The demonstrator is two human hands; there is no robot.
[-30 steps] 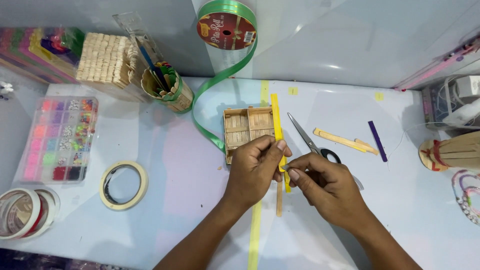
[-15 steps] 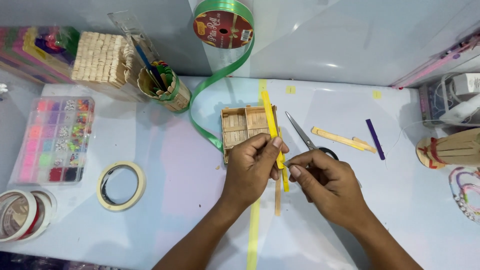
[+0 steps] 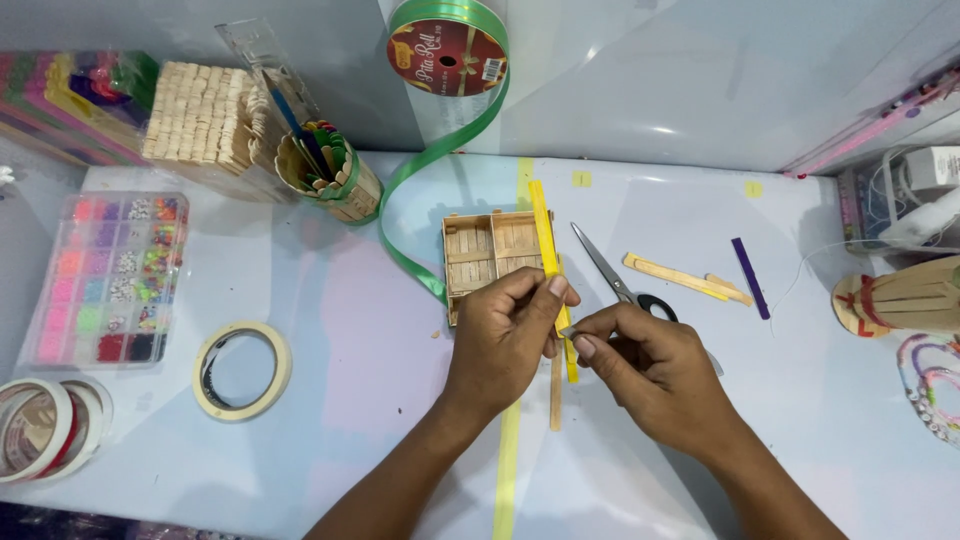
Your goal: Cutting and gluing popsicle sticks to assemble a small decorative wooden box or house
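Yellow stick: we hold a long yellow stick (image 3: 545, 240) in our left hand (image 3: 505, 340). Its far end points away from us, over the little wood box (image 3: 490, 255).
Left hand: our fingers are closed tight on the stick, about halfway down it. The thumb is on top.
Right hand: our right hand (image 3: 650, 370) is just beside the left one. Its fingertips pinch the near end of the yellow stick, so this grip is narrow.
Which way it lies: the stick runs near to far, almost straight up the table. Most of its length is past our left hand, on the far side. Both hands are on it, and the left one sits higher up it.
Plain stick: a plain wood stick (image 3: 556, 395) pokes out below our hands, toward us. We cannot tell which hand holds it.
Tape line: a yellow tape line (image 3: 507, 470) runs along the table (image 3: 370, 400) under our arms.
Near left: a tape ring (image 3: 242, 370) lies flat, and more tape rolls (image 3: 40, 430) sit by the edge.
Middle: scissors (image 3: 615, 280) lie just right of the box. More sticks (image 3: 685, 278) lie past them, well apart from our hands.
Left side: a bead box (image 3: 110, 275) with many colours.
Far: a stick cup (image 3: 325, 180), and a green ribbon roll (image 3: 447, 50) with its ribbon curling down to the wood box.
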